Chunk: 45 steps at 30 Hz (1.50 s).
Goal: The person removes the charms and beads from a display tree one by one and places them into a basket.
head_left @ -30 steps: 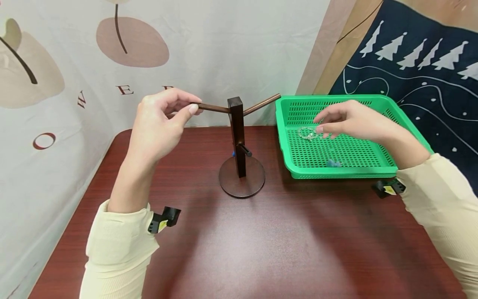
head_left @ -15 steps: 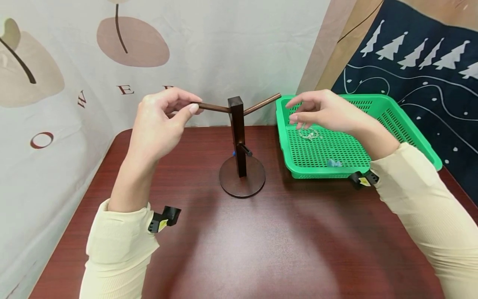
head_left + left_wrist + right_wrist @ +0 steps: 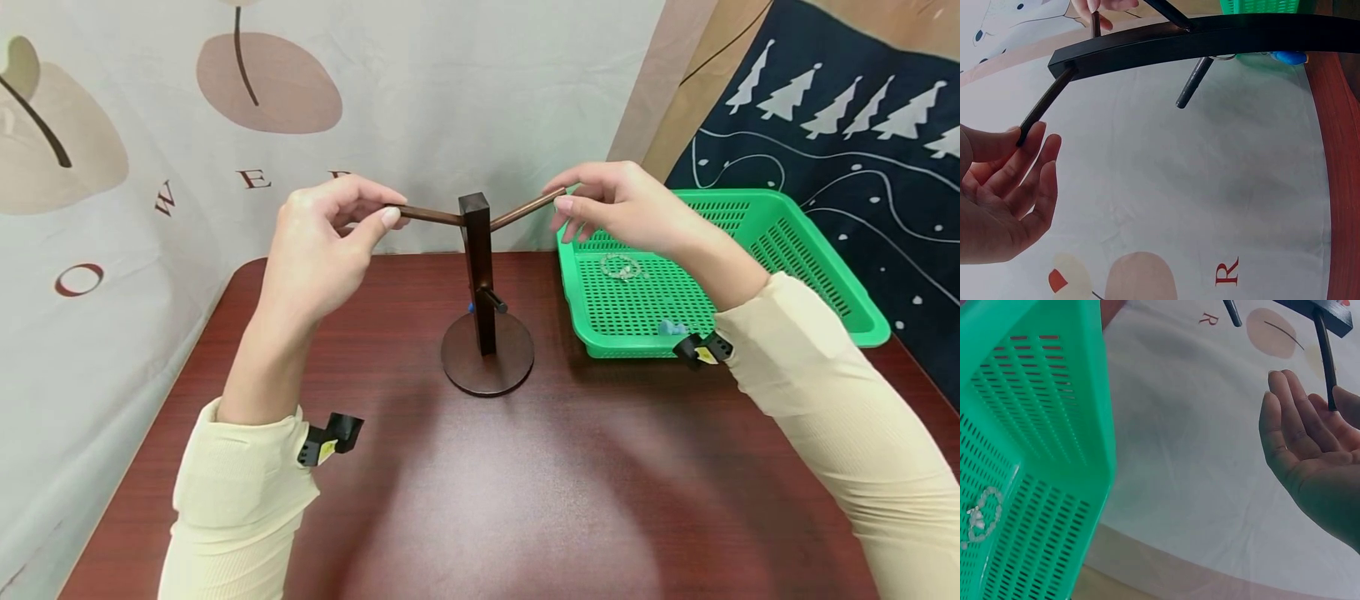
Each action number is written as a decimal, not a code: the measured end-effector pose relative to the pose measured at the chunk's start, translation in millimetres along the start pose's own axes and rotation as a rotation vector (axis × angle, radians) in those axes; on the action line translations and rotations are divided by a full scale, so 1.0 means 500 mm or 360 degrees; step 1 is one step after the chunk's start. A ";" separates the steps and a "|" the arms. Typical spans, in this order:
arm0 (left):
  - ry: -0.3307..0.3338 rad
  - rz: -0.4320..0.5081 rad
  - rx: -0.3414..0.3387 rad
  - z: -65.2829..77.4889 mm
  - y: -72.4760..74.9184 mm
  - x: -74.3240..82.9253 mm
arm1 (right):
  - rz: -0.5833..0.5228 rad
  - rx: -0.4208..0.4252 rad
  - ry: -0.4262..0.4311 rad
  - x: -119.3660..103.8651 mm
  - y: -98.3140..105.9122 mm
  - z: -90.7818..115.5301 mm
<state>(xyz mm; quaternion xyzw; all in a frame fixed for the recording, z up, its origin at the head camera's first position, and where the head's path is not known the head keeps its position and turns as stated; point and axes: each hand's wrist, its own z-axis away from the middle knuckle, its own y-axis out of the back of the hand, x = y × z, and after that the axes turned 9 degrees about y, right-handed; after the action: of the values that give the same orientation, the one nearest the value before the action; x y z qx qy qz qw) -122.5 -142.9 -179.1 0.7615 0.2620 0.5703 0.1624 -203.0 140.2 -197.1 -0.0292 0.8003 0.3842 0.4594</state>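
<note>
A dark brown peg stand (image 3: 480, 275) with a round base stands upright on the table. My left hand (image 3: 318, 246) pinches the end of its upper left peg (image 3: 429, 217) between thumb and fingers, clear too in the left wrist view. At the upper right peg (image 3: 525, 210), my right hand (image 3: 618, 208) has thumb and index finger around the tip; its other fingers are spread in the right wrist view. On a lower peg (image 3: 1194, 82) at the back hangs a thin ring, with a blue item (image 3: 1289, 57) near it, mostly hidden in the head view.
Right of the stand sits a green perforated basket (image 3: 611, 343), partly under my right forearm. Inside lie a pale beaded bracelet (image 3: 619, 267) and a small blue item (image 3: 671, 327). A printed cloth (image 3: 405, 100) hangs behind the reddish-brown table (image 3: 487, 500).
My right hand has come left from above the basket to the tip of the upper right peg and now holds it. The left hand and the stand have stayed put.
</note>
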 end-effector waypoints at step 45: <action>0.0170 -0.0131 -0.0247 0.099 -0.154 -0.008 | 0.0038 -0.0030 -0.0100 0.000 0.001 -0.003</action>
<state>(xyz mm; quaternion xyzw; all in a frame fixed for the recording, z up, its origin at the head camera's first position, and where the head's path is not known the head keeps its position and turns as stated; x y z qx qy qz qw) -92.8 -80.4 -239.0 0.7037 0.2562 0.6215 0.2299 -204.2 139.6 -196.7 -0.0119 0.7821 0.3979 0.4793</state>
